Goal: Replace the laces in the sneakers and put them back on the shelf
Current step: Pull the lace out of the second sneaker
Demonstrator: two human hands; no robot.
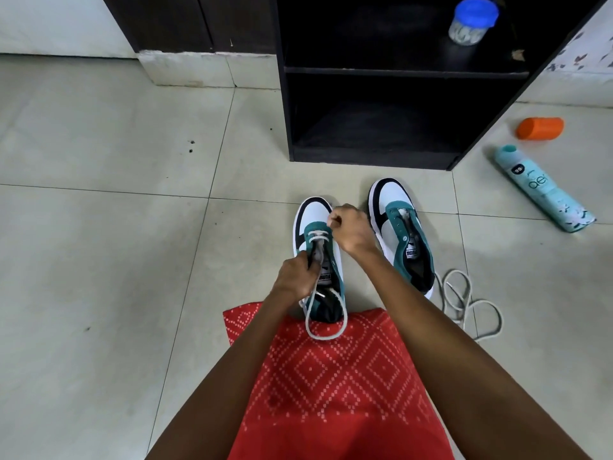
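Threading only the lowest eyelets of the sneaker on the floor before the shelf, left grip clasping its tongue, right grip pinching the lace near the toe; next, probably drawing taut and crossing upward.

Lighting and quality: soft, even, moderately bright.
Floor evenly lit, faint sheen noted at right; shelf interior rendered near black; jar slightly blurred; tile lines bowed toward the edges by the wide lens; shadows soft.
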